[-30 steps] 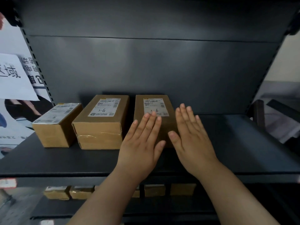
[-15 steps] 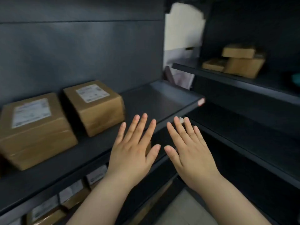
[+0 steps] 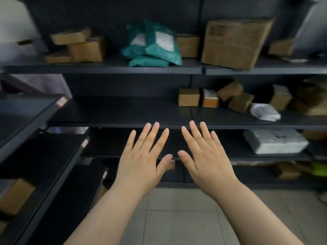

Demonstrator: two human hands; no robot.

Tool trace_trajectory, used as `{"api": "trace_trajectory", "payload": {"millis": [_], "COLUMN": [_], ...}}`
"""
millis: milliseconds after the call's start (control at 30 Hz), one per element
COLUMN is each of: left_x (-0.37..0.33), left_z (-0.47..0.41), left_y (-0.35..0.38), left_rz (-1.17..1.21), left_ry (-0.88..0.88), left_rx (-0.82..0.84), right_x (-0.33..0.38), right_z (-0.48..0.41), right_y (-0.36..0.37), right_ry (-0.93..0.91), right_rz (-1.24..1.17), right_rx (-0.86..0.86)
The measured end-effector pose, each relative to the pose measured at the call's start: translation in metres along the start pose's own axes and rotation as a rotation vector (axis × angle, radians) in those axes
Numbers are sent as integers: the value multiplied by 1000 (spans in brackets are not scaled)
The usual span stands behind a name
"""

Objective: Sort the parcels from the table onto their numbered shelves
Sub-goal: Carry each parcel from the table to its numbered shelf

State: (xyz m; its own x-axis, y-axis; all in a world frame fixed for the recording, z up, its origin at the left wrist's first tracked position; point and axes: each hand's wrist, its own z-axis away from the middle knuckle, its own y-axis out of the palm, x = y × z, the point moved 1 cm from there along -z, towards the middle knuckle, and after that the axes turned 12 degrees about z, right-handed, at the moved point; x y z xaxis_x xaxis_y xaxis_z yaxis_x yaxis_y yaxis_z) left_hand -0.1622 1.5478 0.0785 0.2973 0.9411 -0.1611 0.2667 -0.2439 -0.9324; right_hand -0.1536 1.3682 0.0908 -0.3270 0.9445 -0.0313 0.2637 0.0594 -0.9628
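Though blurry all over, clear enough up close: left hand [image 3: 139, 167] and right hand [image 3: 210, 167] held out side by side, backs up, fingers straight and fanned apart, thumbs near each other but not touching. Gripping nothing, touching nothing. Below them, pale grey tiled floor [image 3: 177, 218].

Off to the left, a dark metal shelving unit [image 3: 44, 156] running away at an angle, with a plain brown cardboard box [image 3: 16, 195] on a low tier. Small reddish tags [image 3: 62, 102] stuck on the shelf corners, way too smeared to read.

Straight ahead, a second black metal rack [image 3: 123, 114] across the whole view, home to nearly all the parcels in sight. Low tier, right side: flat white plastic-wrapped parcel [image 3: 276, 141], some dark print on top, can't read it. Middle tier, right half: small brown cardboard cube [image 3: 189, 97], just beside it a small box with an orange front [image 3: 210, 99], then a few little brown boxes [image 3: 240, 101] tumbled at angles, plus a crumpled white plastic mailer [image 3: 265, 113] near the front edge. Top tier: stack of small brown cartons [image 3: 79, 46] on the left, pile of teal plastic mailer bags [image 3: 155, 46] in the middle with white labels, and a big brown cardboard carton [image 3: 235, 43] on the right with a printed patch near its upper corner. Can't make out a single number or brand on any of it.
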Motion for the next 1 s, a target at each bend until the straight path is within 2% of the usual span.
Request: {"api": "trace_trajectory", "payload": {"millis": [200,367,500,767,1000], "left_x": [-143,-289,-405,-571,-660], "left_z": [-72,-112,-135,-169,-226], "left_y": [40,88,119,169,244], "left_rz": [41,175,187,290,333], "left_ry": [209,388,559,890,1043], "left_rx": [98,153,248,285,298], "right_x": [-149,-283,-372,-480,-565], "right_z": [67,140,207,306,305], "right_y": [-12,-27,-40,-44,-23], "right_ry": [249,456,658,995,1158], "right_rz": [41,121,163,160,112], "right_rx": [51,108,113,152,204]}}
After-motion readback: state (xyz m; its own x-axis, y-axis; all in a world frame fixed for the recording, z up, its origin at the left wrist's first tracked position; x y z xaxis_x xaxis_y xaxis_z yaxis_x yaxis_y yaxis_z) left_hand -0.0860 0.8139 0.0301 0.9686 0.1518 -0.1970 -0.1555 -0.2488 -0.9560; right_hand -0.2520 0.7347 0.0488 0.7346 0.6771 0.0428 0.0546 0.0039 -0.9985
